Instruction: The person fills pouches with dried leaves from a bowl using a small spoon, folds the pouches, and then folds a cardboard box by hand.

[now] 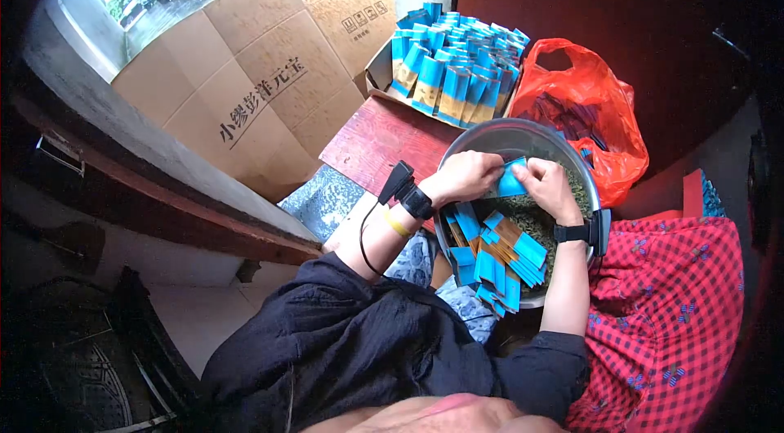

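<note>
Between my two hands is a small blue packet (512,179), held above a round metal basin (523,129). My left hand (472,177) grips its left side with closed fingers. On its right side, the thumb and fingers of my right hand (552,187) pinch it. Dark green dried leaf bits (535,216) fill part of the basin. In the near part of the basin lies a loose pile of blue and brown paper packets (508,253), some overlapping the rim.
A cardboard box beyond the basin holds many upright blue and tan packets (454,94). Right of it sits a red plastic bag (608,118). A red board (384,143), a large cardboard sheet (245,82) and red checked cloth (670,302) are around.
</note>
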Available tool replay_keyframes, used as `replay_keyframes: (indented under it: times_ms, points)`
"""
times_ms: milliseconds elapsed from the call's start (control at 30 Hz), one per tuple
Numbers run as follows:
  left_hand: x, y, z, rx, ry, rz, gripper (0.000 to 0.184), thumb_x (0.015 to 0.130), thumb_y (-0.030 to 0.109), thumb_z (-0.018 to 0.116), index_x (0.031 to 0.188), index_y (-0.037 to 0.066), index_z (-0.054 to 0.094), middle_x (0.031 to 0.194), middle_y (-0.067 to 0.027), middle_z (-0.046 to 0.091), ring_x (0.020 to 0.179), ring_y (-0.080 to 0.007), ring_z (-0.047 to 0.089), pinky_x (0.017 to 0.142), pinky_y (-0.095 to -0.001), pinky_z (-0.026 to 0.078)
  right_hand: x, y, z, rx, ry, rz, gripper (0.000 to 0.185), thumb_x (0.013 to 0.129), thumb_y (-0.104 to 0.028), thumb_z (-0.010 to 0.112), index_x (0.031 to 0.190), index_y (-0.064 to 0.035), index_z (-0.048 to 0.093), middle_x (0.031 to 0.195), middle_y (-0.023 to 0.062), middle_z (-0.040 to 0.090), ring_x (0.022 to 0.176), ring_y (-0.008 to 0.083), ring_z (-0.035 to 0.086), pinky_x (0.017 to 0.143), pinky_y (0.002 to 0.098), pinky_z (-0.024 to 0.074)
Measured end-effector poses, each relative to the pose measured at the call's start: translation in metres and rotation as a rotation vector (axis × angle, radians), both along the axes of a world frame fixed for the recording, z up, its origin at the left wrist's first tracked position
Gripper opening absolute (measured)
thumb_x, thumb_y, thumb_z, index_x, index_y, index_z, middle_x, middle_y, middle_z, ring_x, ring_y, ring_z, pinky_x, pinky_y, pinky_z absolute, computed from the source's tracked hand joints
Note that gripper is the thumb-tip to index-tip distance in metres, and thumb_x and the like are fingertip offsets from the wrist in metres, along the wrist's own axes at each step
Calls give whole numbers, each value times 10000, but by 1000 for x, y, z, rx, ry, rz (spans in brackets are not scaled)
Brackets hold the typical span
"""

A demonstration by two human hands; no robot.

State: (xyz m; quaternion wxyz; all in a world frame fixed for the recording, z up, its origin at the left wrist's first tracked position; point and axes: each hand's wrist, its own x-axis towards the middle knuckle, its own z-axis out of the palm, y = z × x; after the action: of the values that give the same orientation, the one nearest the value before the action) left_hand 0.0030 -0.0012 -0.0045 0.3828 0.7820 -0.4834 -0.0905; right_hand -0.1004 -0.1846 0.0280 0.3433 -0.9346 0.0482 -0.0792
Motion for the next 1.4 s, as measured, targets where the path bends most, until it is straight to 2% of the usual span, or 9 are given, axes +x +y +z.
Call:
replay_keyframes:
  times_ms: [167, 333, 567, 733, 800, 1033, 1100, 1333, 1400]
  points:
    - [1, -2, -2, -78, 67, 36, 218, 907, 227, 543, 957, 32, 627, 819, -203, 637, 814, -381, 630, 706, -436, 489, -2, -8, 9, 137, -231, -142, 337, 884, -259, 655, 674, -11, 567, 584, 8, 540, 570, 80, 464, 525, 290, 392]
    - [3, -2, -4, -271, 189, 38, 226, 933, 188, 520, 981, -14, 609, 846, -189, 629, 808, -278, 628, 734, -383, 485, 2, -2, -8, 472, -107, -12, 366, 861, -271, 691, 1089, -3, 589, 929, 77, 674, 845, 121, 637, 745, 297, 515]
    - [5, 2, 7, -237, 350, -7, 234, 944, 198, 540, 1028, -8, 611, 786, -39, 589, 764, -90, 528, 673, -283, 458, 2, 13, -2, 353, -114, 21, 300, 855, -250, 692, 975, 11, 606, 777, 66, 630, 731, 113, 568, 674, 307, 476]
    - [1, 4, 8, -300, 253, -45, 216, 909, 178, 591, 1037, 5, 616, 775, -47, 603, 743, -97, 534, 670, -290, 459, 3, 10, -6, 315, -108, 60, 197, 843, -125, 685, 979, -4, 610, 815, 0, 602, 741, 68, 541, 663, 261, 466]
    - [0, 7, 13, -296, 217, -17, 238, 881, 198, 581, 987, -13, 613, 810, -203, 630, 749, -289, 633, 696, -383, 482, 0, 16, 5, 358, -46, 58, 204, 848, -136, 686, 988, -7, 610, 831, 1, 607, 754, 68, 543, 677, 261, 470]
    - [6, 4, 4, -285, 338, -34, 238, 886, 198, 583, 973, -21, 611, 776, -182, 618, 706, -210, 597, 678, -352, 475, 2, 8, -6, 449, -9, 101, 169, 877, -116, 653, 993, 0, 613, 847, 4, 626, 778, 76, 560, 715, 268, 487]
    - [5, 6, 11, -167, 345, -34, 210, 920, 178, 585, 988, -20, 610, 745, -32, 566, 727, -77, 489, 648, -288, 442, 3, 7, -7, 430, -16, 106, 162, 887, -110, 637, 998, 5, 617, 848, 5, 633, 783, 75, 564, 717, 272, 489]
    - [0, 6, 12, -361, 366, -55, 186, 910, 178, 592, 900, -8, 587, 715, -11, 538, 719, -67, 484, 634, -286, 438, 0, 7, -2, 381, 43, 137, 166, 903, -142, 623, 968, 11, 624, 827, 0, 631, 769, 68, 556, 702, 268, 482]
    - [0, 9, 14, -289, 326, -77, 228, 884, 194, 588, 933, -28, 604, 731, -118, 622, 686, -150, 580, 645, -320, 472, 2, 10, -3, 358, -26, 88, 161, 907, -150, 623, 925, 10, 619, 786, -5, 613, 736, 61, 539, 680, 258, 471]
